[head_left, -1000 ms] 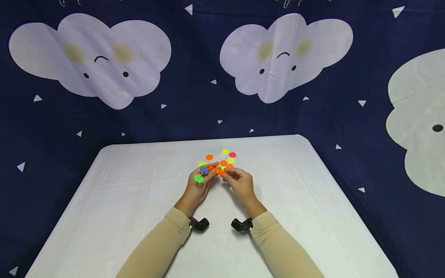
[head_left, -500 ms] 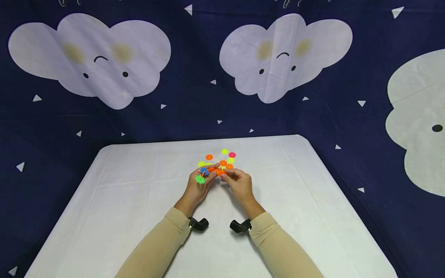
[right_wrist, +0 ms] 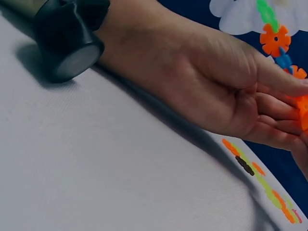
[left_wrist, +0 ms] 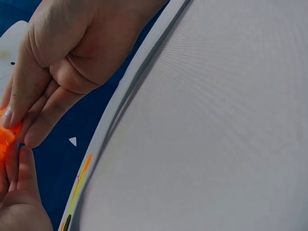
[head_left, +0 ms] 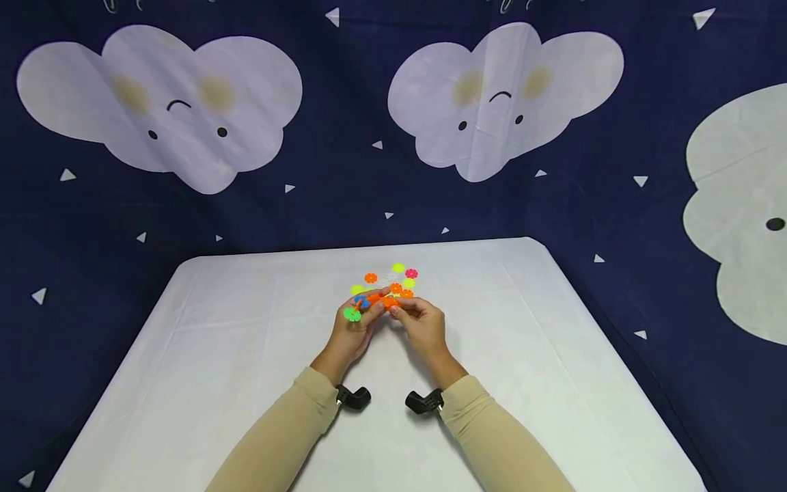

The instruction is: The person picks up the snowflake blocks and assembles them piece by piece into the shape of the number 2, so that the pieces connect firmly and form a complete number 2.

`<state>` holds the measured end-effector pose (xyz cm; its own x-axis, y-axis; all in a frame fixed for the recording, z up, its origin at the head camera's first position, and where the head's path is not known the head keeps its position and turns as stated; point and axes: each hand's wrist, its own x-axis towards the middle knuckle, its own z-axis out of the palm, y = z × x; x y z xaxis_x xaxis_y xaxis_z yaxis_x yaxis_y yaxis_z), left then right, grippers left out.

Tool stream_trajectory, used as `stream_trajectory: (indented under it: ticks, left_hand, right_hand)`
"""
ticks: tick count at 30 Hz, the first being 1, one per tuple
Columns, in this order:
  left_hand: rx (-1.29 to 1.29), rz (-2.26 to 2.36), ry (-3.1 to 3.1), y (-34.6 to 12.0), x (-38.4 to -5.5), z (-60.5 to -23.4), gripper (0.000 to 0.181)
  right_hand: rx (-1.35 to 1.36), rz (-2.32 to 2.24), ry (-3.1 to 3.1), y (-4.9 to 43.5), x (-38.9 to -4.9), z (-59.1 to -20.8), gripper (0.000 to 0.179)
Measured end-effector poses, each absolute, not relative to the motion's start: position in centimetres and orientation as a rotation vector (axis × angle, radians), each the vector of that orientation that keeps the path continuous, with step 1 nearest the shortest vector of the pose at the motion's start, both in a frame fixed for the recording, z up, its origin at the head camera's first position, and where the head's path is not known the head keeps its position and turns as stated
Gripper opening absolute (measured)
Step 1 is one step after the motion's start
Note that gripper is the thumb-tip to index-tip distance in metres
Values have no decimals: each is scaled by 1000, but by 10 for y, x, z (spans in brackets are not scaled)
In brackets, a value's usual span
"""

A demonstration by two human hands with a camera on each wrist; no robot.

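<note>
In the head view my left hand grips a chain of flower-shaped interlocking discs over the table. The chain includes a green disc, a blue disc and orange ones. My right hand pinches an orange disc close against the left fingertips. In the right wrist view, an orange disc links the green and blue ones, and bright orange shows between the right thumb and fingers. At the left wrist view's edge, orange pieces sit between both hands; whether they interlock cannot be seen.
Loose discs lie just beyond the hands: orange, yellow, pink, and whitish ones. A dark disc shows in the right wrist view. The white-covered table meets a dark blue cloud-print cloth behind.
The right hand and its orange disc have shifted slightly left, closer to the left hand. The green end of the chain has tipped a little. Loose discs have stayed put.
</note>
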<state>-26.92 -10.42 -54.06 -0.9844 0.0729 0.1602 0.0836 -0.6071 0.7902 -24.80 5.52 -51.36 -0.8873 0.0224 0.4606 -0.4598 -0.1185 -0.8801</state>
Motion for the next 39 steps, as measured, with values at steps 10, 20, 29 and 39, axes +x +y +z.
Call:
stream_trajectory:
  ticks: [10,20,29,39]
  left_hand:
    - [-276,-2843,-1305,-105,-270,-541,32]
    - [-200,-2802,-1277,-108,-273,-542,17]
    - [-75,-2790,-1198,-110,-274,-542,12]
    - [-110,-2782,-1218,-110,-276,-544,17]
  right_hand:
    - [427,2057,-1720,44,-253,-526,13]
    - [563,1887,-2040,72,-272,-540,30]
    - [395,1459,-2487,119,-315,-544,39]
    - [369,1181,-2743,103,-351,-539,36]
